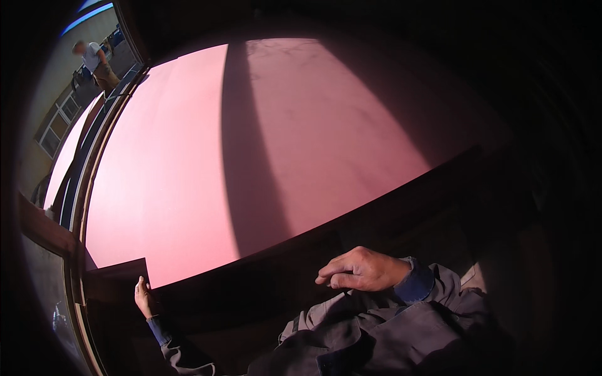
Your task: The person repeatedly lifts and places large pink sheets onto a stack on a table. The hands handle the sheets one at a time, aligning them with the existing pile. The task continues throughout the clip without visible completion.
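Observation:
A large flat pink sheet [175, 169] spreads out in front of me, with bright sunlit bands and dark shadow bands across it. My left hand [144, 297] is at its near left corner, fingers stretched upward beside a dark square-cornered patch [116, 272]. The fingertips are close to the sheet's edge; whether they touch it I cannot tell. My right hand [360, 269] hangs in front of my body, short of the sheet's near edge. Its fingers are loosely curled in, and nothing shows in them.
A long frame edge [94, 163] runs along the left side of the pink sheet. Beyond it another pink sheet [66, 160] lies in sunlight. Outside at the far left a person [97, 62] stands bent forward, near a wall with a window [59, 125]. Deep shadow covers the right side.

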Tool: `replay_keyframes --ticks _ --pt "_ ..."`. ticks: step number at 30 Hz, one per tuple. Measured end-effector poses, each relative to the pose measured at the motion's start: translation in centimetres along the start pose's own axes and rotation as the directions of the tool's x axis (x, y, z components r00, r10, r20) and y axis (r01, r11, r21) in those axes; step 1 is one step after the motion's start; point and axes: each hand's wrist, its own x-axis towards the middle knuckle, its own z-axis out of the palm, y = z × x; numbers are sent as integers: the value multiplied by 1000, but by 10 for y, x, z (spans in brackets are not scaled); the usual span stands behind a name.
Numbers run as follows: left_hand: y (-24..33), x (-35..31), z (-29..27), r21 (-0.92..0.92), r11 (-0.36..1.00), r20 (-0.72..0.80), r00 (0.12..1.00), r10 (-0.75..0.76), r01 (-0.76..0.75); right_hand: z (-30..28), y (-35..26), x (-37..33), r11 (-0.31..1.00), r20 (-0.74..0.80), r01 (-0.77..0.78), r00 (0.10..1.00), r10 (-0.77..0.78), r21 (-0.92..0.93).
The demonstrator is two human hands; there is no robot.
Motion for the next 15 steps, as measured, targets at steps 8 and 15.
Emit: replay_keyframes --ticks 8,15 --pt "-53 -123 89 -289 946 -305 951 57 -150 -496 76 -138 390 -966 -891 256 13 -231" --pt "-30 -123 197 274 953 -457 855 247 -129 -660 170 -143 123 -905 -968 246 346 -216"
